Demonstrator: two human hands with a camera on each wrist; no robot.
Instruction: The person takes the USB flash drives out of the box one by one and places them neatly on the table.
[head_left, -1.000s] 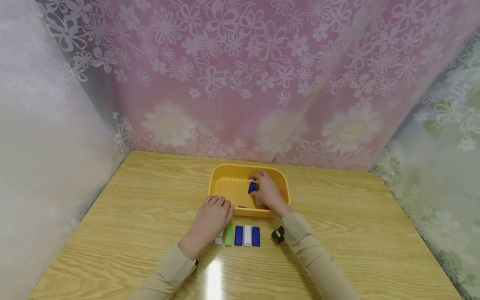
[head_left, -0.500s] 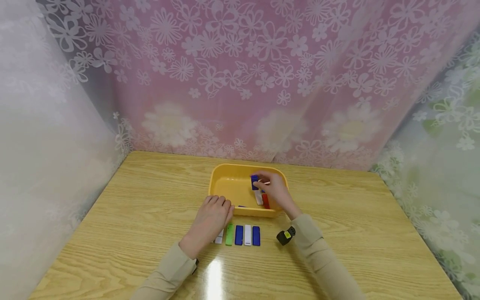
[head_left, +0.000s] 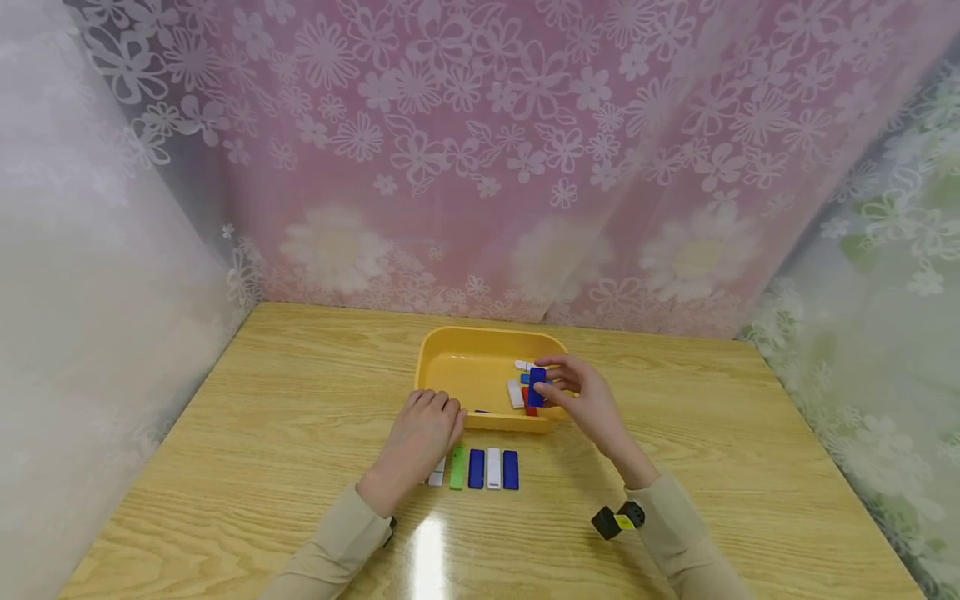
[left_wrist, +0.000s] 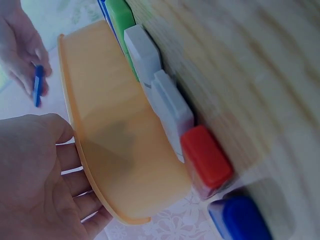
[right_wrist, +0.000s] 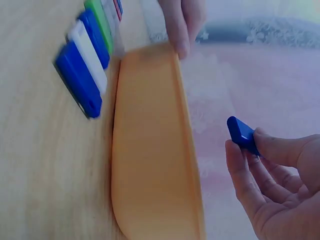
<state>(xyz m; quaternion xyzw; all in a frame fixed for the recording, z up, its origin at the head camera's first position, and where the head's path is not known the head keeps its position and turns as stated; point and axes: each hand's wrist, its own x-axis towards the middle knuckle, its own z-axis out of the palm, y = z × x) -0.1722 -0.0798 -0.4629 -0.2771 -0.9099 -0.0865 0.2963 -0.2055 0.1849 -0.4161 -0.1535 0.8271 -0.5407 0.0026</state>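
My right hand (head_left: 588, 400) pinches a small blue flat plastic stick (head_left: 537, 387), which looks like a capped USB drive, above the right end of the yellow tub (head_left: 450, 333). In the right wrist view the blue stick (right_wrist: 242, 134) sits between thumb and fingertips. My left hand (head_left: 425, 429) grips the tub's near rim; the left wrist view shows its fingers (left_wrist: 77, 182) reaching over the edge. Inside the tub lie a white stick (head_left: 515, 393), a red stick (head_left: 529, 400) and another white one (head_left: 524, 365), partly hidden by my right hand.
Along the tub's near side runs a row of similar sticks, with blue (head_left: 511, 470), white (head_left: 493, 468) and green (head_left: 457, 468) ones showing. Under my left hand, the left wrist view reveals red (left_wrist: 206, 157) and blue (left_wrist: 240, 217) ones. A floral curtain (head_left: 480, 167) hangs behind the wooden table (head_left: 300, 375).
The right hand has lifted the blue stick from inside the tub and drawn it right and toward me. My left hand stays on the rim.
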